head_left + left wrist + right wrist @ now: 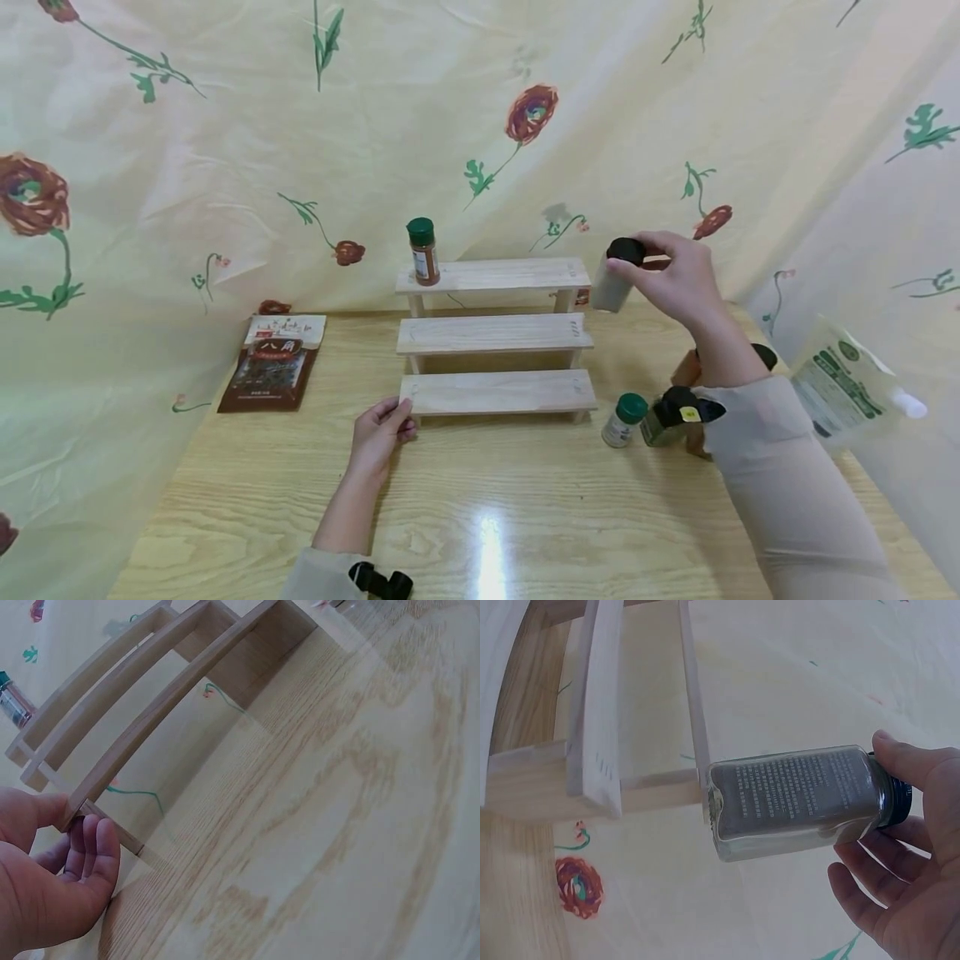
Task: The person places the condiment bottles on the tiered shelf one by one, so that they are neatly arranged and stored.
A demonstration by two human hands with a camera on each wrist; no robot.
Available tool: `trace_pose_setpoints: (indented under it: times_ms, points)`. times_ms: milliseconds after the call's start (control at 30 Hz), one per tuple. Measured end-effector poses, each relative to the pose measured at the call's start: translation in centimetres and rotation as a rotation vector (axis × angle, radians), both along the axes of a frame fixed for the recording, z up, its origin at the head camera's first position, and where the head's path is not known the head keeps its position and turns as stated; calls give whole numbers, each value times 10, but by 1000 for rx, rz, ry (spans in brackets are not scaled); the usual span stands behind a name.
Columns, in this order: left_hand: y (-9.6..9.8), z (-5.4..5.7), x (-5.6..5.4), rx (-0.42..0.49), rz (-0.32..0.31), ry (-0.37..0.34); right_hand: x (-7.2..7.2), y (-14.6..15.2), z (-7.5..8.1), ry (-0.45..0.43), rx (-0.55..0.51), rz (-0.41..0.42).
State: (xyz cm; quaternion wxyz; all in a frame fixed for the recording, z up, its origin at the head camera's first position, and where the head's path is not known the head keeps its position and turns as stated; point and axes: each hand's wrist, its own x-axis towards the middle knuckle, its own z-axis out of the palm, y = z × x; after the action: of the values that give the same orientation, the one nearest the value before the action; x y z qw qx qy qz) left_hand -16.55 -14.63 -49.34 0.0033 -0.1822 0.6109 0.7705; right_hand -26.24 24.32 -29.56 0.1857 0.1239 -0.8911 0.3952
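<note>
From where I stand, the right hand (678,275) has a jar (615,287) pinched by its black cap, thumb on one side and fingertips on the other, holding it tilted in the air just to the right of the top tier of the rack (495,333). The jar is clear glass with grey-brown powder inside, and rows of small pale Chinese print run along its side, too fine for me to read. The left hand (375,442) pinches the left end of the rack's lowest tier between thumb and curled fingers. On the rack's top tier, at the left end, a red jar (425,260) stands upright under a green lid, its label unreadable. On the surface (247,508) left of the rack lies a packet (273,367), with 八角 in large characters and smaller lettering above that I can't make out. Right of the rack's lowest tier stands a green-capped jar (622,421) with a pale label, and beside it are dark jars (656,429), partly hidden by the right forearm. Farther right of the rack is a white pouch (843,383), spout capped, its green writing blurred. Flowered cloth (420,150) hangs behind the rack.
</note>
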Motion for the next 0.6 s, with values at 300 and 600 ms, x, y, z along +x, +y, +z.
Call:
trace_pose_setpoints:
  times_ms: [300,600]
  points:
    - [-1,-1,1,13,-2,5,-11,-17,6,9,-20,48]
    - [-1,-1,1,24,-8,16,-24,-40,12,-8,-4,99]
